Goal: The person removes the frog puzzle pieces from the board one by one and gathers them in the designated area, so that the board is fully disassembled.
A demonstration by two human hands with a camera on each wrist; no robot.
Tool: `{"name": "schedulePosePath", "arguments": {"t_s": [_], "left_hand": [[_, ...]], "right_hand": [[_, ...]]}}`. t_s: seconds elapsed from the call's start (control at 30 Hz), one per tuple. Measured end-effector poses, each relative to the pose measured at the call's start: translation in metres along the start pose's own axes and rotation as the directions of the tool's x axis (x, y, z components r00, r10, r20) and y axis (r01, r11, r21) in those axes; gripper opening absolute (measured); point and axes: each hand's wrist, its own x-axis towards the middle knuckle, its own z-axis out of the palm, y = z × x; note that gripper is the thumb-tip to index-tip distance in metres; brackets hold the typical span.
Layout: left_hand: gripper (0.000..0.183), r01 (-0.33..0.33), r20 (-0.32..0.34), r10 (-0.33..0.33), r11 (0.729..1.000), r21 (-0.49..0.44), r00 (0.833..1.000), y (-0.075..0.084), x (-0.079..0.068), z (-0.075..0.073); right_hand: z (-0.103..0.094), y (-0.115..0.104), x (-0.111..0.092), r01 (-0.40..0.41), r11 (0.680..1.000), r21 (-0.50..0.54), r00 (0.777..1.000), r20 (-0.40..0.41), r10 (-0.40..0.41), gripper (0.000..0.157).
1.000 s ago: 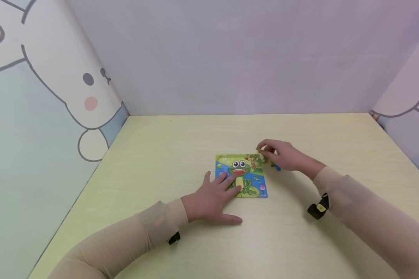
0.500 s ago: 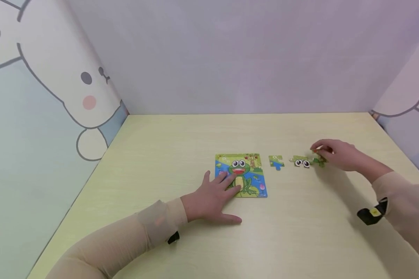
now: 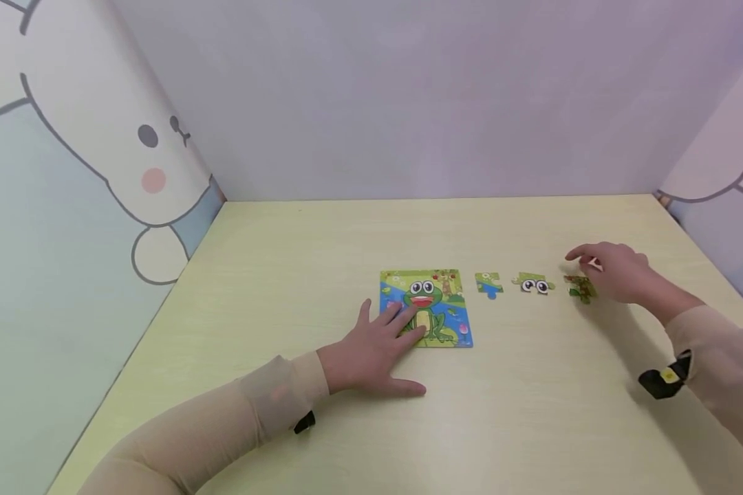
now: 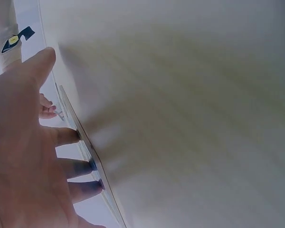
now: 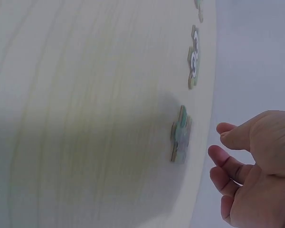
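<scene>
Red, green and brown tree-printed jigsaw piece (image 3: 579, 288): lying flat on the table, last in a row of three loose pieces, just beside the right hand; unheld.
Edges and knobs of the tree piece: thin and probably very light and stiff; best pinched by opposite edges, sparing the narrow knobs, likely the weakest parts.
Printed face of the tree piece: perhaps slick, apt to slide under a fingertip; easiest to raise by tipping up one edge first.
Right hand (image 3: 622, 273): bent loosely, thumb and fingertips apart, nothing pinched, near the tree piece without touching.
Green jigsaw piece with white cartoon eyes (image 3: 535, 284): flat in mid-row, touching neither neighbour; likely just as light.
Green-and-blue jigsaw piece with a white flower (image 3: 488, 283): flat, nearest to the board, knob pointing toward the person; better taken by the body than by that knob.
Square, thin frog-printed puzzle board (image 3: 442, 313): flat at the row's left end; apparently stiff, best lifted by the rim.
Left hand (image 3: 374, 354): spread wide, fingertips on the board's lower left, thumb off the board; gripping nothing.
Pale wood-grain table (image 3: 520, 405): beneath everything; smooth-looking, possibly offering little friction.
</scene>
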Motion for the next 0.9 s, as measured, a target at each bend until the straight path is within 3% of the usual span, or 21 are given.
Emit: {"name": "schedulePosePath", "arguments": {"t_s": [0.13,0.3,0.6,0.9], "left_hand": [[0.094,0.003,-0.005,-0.003,1.000,0.016,1.000,-0.001,-0.001,0.002],[0.092,0.011,-0.010,-0.011,1.000,0.008,1.000,-0.002,-0.005,0.004],[0.090,0.020,-0.057,-0.021,1.000,-0.013,0.998,-0.005,-0.034,0.011],[0.089,0.047,-0.056,-0.050,0.997,-0.056,0.997,-0.006,-0.053,0.018]], "right_hand": [[0.000,-0.023,0.009,0.037,0.999,0.027,0.999,-0.026,-0.036,0.033],[0.007,-0.069,0.026,0.117,0.989,0.087,0.993,-0.042,-0.113,0.032],[0.035,-0.161,0.047,0.259,0.954,0.152,0.966,-0.021,-0.259,0.031],[0.068,-0.206,0.050,0.366,0.925,0.100,0.928,0.032,-0.370,0.031]]}}
